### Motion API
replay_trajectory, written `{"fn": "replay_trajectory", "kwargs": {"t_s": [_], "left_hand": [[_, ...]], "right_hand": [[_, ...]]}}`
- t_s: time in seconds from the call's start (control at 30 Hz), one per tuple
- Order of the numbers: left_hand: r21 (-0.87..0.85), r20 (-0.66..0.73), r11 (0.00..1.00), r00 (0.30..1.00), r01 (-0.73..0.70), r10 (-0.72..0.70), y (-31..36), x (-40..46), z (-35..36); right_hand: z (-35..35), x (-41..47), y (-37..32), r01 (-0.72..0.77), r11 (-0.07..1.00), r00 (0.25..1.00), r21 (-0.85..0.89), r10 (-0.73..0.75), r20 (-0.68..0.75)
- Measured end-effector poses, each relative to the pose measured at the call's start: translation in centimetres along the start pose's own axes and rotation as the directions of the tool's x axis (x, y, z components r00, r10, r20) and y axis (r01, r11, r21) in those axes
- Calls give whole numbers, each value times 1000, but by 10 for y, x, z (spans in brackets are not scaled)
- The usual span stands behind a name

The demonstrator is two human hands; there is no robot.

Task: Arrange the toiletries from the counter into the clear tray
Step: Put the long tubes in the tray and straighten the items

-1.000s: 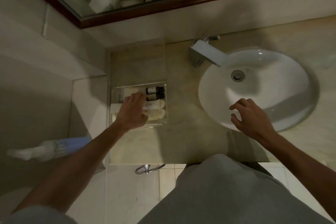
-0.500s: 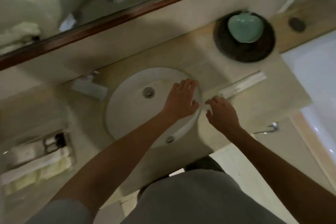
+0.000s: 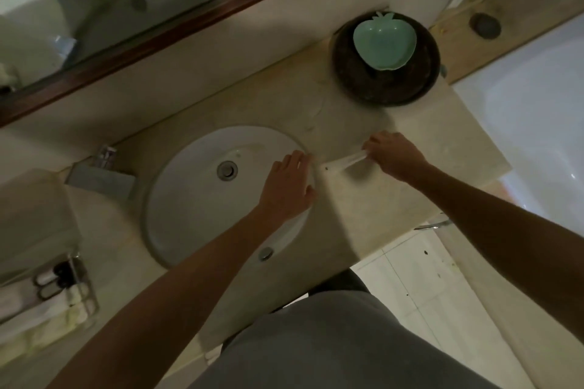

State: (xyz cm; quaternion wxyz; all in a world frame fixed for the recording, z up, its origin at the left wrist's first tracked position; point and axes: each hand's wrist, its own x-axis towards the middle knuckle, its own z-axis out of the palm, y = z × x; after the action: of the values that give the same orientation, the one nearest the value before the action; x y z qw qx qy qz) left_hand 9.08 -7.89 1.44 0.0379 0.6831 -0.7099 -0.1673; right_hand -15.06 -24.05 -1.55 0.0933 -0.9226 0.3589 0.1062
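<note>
A long thin white packet [image 3: 343, 162] lies on the beige counter just right of the sink. My right hand [image 3: 393, 155] covers its right end, fingers curled onto it. My left hand [image 3: 289, 186] hovers over the sink's right rim, fingers apart and empty, a short way from the packet's left end. The clear tray [image 3: 87, 290] sits at the far left edge of the view, holding two small dark-capped bottles [image 3: 50, 283] and pale rolled items.
The white round sink [image 3: 196, 199] with its drain fills the counter's middle, and the chrome faucet [image 3: 101, 178] is to its left. A dark round bowl [image 3: 388, 82] holding a green apple-shaped dish [image 3: 384, 39] stands at the back right. A mirror runs along the wall.
My view swung right, away from the tray. My left hand left the tray and crossed the sink. My right hand reached onto the white packet's right end.
</note>
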Motion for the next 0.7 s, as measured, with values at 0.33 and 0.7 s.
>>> {"fn": "replay_trajectory", "kwargs": {"t_s": [0.33,0.7], "left_hand": [[-87,19,995,998,56,-55,-45,-31,4],[-106,-24,990,995,98,-101,-62,-48,5]], "right_hand": [[-11,40,-40,-234,946,965,223,253,-60],[-15,25,-12,-323,920,945,222,326,21]]}}
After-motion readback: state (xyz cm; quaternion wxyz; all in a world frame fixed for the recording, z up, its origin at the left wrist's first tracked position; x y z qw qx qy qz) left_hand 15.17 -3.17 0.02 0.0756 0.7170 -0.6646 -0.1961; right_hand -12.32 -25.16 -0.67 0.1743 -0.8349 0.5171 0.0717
